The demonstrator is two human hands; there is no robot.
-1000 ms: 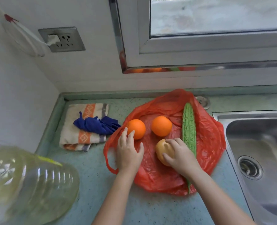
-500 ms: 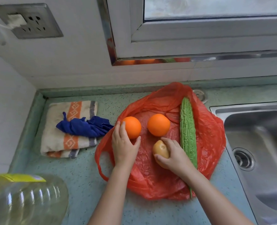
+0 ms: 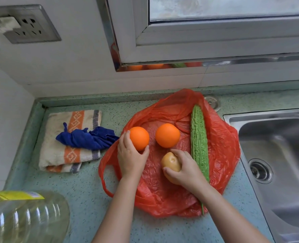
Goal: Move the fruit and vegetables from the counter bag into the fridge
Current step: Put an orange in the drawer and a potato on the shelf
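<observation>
On the flattened red plastic bag (image 3: 220,149) on the speckled green desk (image 3: 85,190), your left hand (image 3: 130,158) grasps the leftward round orange fruit (image 3: 139,138) and your right hand (image 3: 187,170) grasps the yellowish oval potato (image 3: 170,163), so the pick-up step appears to be in hand and the next move calls for lifting both clear toward the fridge, which is not in view.

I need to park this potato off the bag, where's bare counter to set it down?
Bare counter: in front, between the oil bottle and the red bag, and a narrow strip between bag and sink. The bag is crowded: left orange, right orange, bitter gourd, potato. The towel fills the left corner.
</observation>
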